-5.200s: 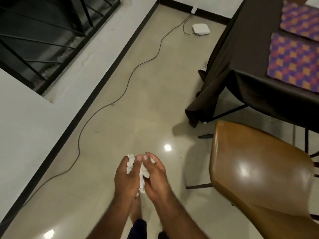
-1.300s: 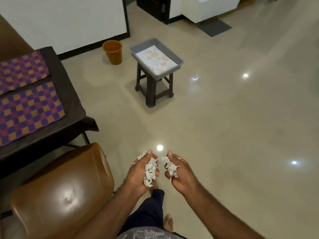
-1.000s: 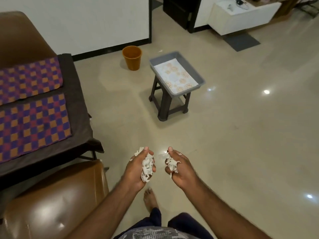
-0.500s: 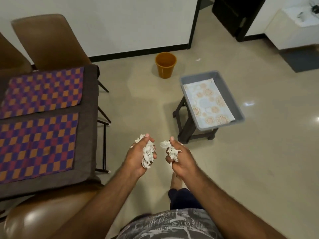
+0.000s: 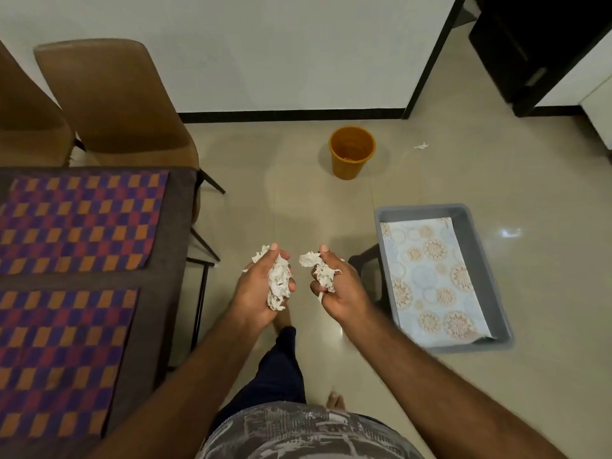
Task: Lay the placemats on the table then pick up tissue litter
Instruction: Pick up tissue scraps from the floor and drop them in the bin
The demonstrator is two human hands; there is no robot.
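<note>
My left hand grips a wad of crumpled white tissue, and my right hand grips a smaller wad of tissue. Both hands are held side by side over the floor in front of me. Two purple and orange checked placemats lie flat on the dark-clothed table at my left. One loose scrap of tissue lies on the floor to the right of an orange bin near the wall.
A grey tray with a patterned sheet in it sits on a dark stool at my right. Two brown chairs stand at the table's far end. A dark doorway opens at the top right.
The view has swung left and I have walked closer; the bin, tray and table now lie nearer. Both hands keep gripping their tissue wads, a little apart.
</note>
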